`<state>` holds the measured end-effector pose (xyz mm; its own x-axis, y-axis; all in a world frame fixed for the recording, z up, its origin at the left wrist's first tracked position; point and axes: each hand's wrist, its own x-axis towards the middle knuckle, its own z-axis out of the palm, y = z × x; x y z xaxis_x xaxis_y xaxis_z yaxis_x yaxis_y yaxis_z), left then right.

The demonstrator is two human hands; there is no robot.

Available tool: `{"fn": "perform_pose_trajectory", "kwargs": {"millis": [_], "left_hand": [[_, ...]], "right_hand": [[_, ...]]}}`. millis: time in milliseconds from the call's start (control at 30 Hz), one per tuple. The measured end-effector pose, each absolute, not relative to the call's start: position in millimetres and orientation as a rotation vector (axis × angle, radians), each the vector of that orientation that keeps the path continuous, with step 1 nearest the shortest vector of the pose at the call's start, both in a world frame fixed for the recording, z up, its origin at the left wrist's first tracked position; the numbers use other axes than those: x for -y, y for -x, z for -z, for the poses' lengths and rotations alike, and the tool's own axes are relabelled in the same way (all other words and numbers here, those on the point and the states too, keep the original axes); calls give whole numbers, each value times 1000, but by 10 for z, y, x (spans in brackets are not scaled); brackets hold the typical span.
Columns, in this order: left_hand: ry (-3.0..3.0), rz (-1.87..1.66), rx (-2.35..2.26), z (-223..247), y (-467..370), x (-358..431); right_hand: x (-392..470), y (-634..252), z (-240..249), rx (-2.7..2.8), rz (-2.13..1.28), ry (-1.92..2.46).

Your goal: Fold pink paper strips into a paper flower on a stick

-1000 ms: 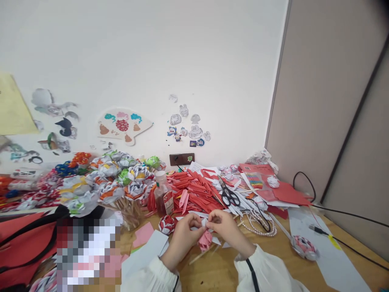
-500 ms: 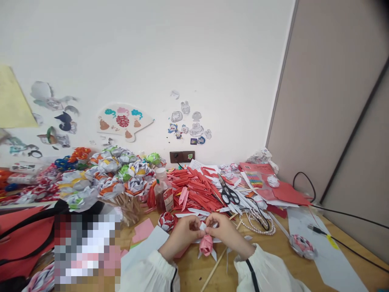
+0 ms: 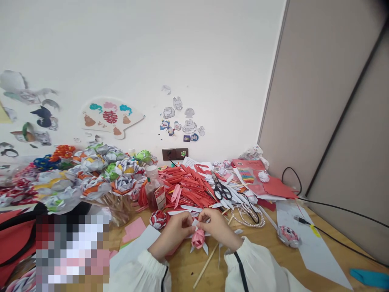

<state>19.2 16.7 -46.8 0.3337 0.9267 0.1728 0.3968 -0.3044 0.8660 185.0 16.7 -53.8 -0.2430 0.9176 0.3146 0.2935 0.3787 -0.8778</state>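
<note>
A pink folded-paper flower (image 3: 198,238) with white pointed pieces around it is held low in the middle, over the wooden table. My left hand (image 3: 178,228) pinches a small white paper piece at the flower's top from the left. From the right, my right hand (image 3: 216,227) grips the same white piece, its fingertips close to those of the left. Just right of the flower, a thin wooden stick (image 3: 206,265) lies slanted on the table. Beside my left hand rests a red and white paper flower (image 3: 158,219).
Behind my hands lie a pile of red paper strips (image 3: 185,184), black-handled scissors (image 3: 222,191) and a bottle (image 3: 154,190). Many paper flowers (image 3: 100,172) crowd the left. To the right are a pearl string (image 3: 247,219), a pink-white flower (image 3: 288,236) and a cable (image 3: 334,239).
The view has turned slightly right, so everything sits further left and a blue item shows at the lower right. Both hands keep their hold at the flower's top.
</note>
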Motion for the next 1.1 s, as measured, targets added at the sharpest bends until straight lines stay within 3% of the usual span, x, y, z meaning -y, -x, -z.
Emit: {"fn": "perform_pose_trajectory", "kwargs": {"millis": [367,900,1100], "left_hand": [[-1917,-792,-1147,478,-169,-172],[-1904,-645,-1075,377,-49,-189],[-1542,-550,-956,281,73,-208]], "right_hand": [[-332,-1861,732,1798,-1179,981],[-277,-1797,704,1907,-1009,922],[-209,-1745,612,1855,-976,809]]}}
